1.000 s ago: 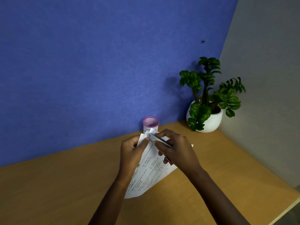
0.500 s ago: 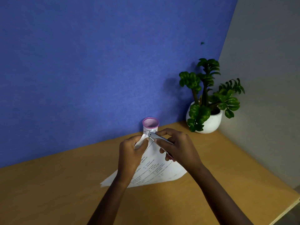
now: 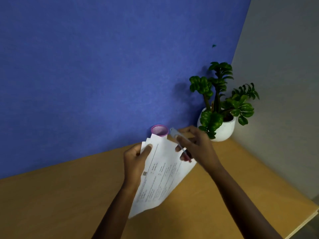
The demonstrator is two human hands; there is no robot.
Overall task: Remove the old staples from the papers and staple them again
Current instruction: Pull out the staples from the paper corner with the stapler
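Note:
Several printed white papers are held up above the wooden desk, their top corners fanned apart. My left hand grips the sheets at their upper left edge, thumb on the front page. My right hand is to the right of the top corner and holds a slim grey metal tool with a reddish lower end, its tip pointing up and left, just clear of the paper. No staple can be made out.
A pink mesh cup stands behind the papers against the blue wall. A potted green plant in a white pot sits in the desk's back right corner. The desk's right edge runs close to a grey wall.
My right hand has drawn the tool away from the papers' top corner, up and to the right. The sheets have separated at the top and now hang steeper in my left hand.

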